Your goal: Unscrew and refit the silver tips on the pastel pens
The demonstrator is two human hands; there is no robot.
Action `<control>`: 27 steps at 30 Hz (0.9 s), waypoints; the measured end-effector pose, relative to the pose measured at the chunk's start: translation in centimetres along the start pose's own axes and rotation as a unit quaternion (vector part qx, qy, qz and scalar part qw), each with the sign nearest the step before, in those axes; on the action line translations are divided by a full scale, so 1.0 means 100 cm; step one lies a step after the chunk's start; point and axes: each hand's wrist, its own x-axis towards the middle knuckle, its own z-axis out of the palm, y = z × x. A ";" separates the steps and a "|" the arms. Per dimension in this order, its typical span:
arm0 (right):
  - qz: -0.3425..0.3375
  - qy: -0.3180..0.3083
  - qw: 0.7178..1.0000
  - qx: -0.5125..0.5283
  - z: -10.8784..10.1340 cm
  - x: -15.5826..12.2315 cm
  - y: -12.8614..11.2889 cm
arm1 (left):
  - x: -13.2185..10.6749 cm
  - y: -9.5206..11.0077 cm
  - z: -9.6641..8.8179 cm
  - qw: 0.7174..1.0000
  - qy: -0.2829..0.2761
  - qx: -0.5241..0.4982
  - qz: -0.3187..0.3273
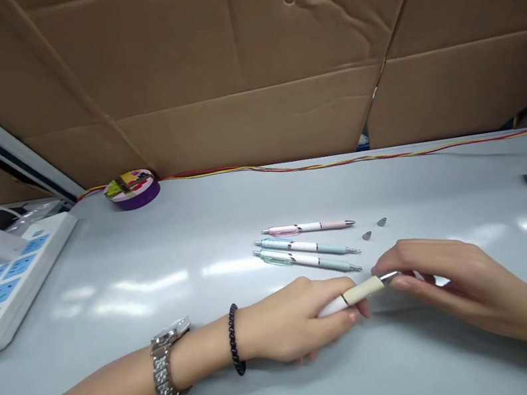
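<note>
Brown cardboard sheets (197, 40), creased, standing behind a grey table (173, 233); red and yellow wires (259, 168) along the back edge; one round purple tin (134, 195) at back left; one power strip (55, 236) at left.

Risks: a loose pinch could let the small metal tip slip and roll off; a sideways pull could bend the pen's end. Two small silver cones (367, 235) (381, 222), lying close by, could be knocked by a knuckle.

Cream pen (365, 290): one, above the near part of the table, between both hands, slightly tilted. White barrel, dark ring, cream grip section, shiny silver tip; rear end hidden.

Left hand (294, 320): closed around the barrel. Right hand (449, 281): thumb and forefinger brought together at the silver tip.

Beyond: pink pen (309, 227), blue pen (304, 245), green pen (308, 260), side by side.
</note>
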 end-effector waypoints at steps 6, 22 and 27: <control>0.121 -0.023 0.988 0.088 0.002 0.002 -0.014 | 0.001 -0.001 -0.001 1.000 -0.009 0.005 -0.012; 0.163 -0.073 0.973 0.143 0.001 0.004 -0.016 | 0.000 0.000 0.000 1.000 -0.002 0.016 -0.011; 0.161 -0.057 0.976 0.136 -0.003 0.005 -0.012 | 0.001 0.000 0.001 1.000 -0.001 -0.016 -0.018</control>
